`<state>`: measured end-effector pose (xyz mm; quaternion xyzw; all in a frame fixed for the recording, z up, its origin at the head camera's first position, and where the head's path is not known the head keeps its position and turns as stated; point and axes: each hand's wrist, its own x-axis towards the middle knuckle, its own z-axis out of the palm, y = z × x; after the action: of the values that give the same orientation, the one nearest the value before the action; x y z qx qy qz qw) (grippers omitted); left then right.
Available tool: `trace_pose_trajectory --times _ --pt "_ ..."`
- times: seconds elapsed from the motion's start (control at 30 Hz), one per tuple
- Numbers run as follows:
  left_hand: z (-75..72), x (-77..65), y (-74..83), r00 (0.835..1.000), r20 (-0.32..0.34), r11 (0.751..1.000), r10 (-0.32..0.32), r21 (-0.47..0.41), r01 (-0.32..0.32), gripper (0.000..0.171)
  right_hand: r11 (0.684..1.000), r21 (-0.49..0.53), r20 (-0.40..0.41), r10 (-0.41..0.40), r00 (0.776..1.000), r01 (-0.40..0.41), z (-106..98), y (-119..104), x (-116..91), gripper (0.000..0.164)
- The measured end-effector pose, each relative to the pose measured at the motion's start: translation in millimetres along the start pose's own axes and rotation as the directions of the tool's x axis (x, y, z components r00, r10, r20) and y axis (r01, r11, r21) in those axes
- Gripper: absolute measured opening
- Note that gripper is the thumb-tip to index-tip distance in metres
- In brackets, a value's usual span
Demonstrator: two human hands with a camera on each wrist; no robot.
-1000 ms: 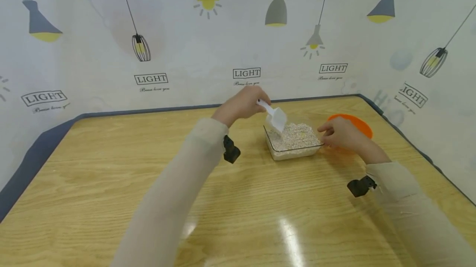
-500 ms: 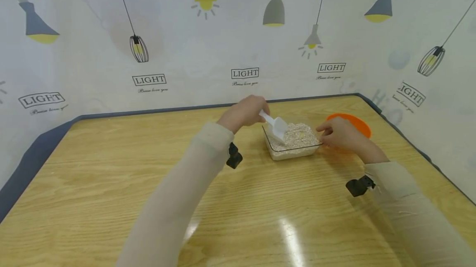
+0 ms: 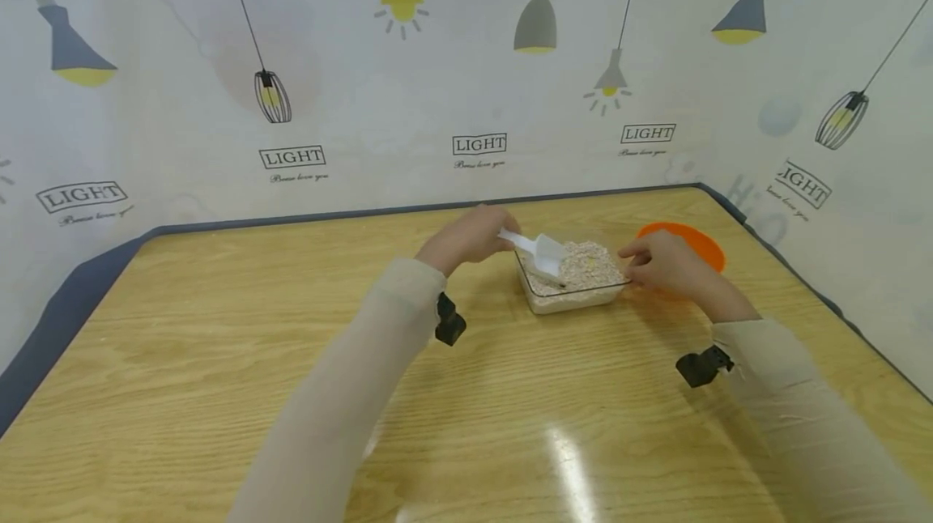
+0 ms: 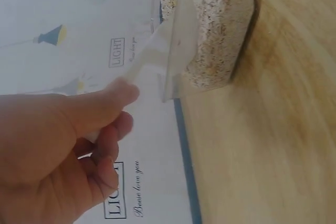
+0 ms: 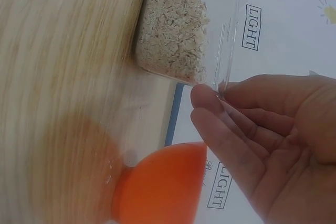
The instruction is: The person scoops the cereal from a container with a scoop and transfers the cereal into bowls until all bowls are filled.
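My left hand point(image 3: 470, 235) grips the handle of a white scoop point(image 3: 543, 254), its fingers curled around it in the left wrist view. The scoop's bowl is down inside a clear rectangular container point(image 3: 579, 297), against the oat flakes point(image 3: 589, 262) that fill much of it. In the left wrist view the scoop point(image 4: 181, 40) shows blurred through the container wall. At the container's right corner, my right hand point(image 3: 665, 264) pinches the rim between thumb and fingertips. The right wrist view shows this pinch close up, with the oats point(image 5: 173, 30) behind the clear wall.
Just behind my right hand stands an orange bowl point(image 3: 696, 244), partly hidden by that hand. The wooden table point(image 3: 291, 329) runs back to a dark blue edge, where a white wall sheet point(image 3: 350, 86) printed with lamps rises.
My left hand has lowered, bringing the scoop down from above the oats into them and laying its handle flatter. My right hand keeps its hold on the container's rim.
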<state>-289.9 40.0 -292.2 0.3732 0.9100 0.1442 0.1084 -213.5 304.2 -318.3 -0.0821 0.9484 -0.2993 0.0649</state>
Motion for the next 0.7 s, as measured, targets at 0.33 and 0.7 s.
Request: trace_pose_trajectory --times 0.33,0.7 --pt "21.6 2.6 -18.9 0.994 -0.104 0.982 0.033 -0.183 -0.052 0.023 1.0 0.01 -0.007 0.008 1.0 -0.008 0 0 -1 0.034" --pt "35.1 1.3 -22.9 0.99 -0.144 0.938 -0.001 -0.343 -0.049 0.024 1.0 0.009 -0.014 0.007 1.0 -0.007 1 2 -1 0.035"
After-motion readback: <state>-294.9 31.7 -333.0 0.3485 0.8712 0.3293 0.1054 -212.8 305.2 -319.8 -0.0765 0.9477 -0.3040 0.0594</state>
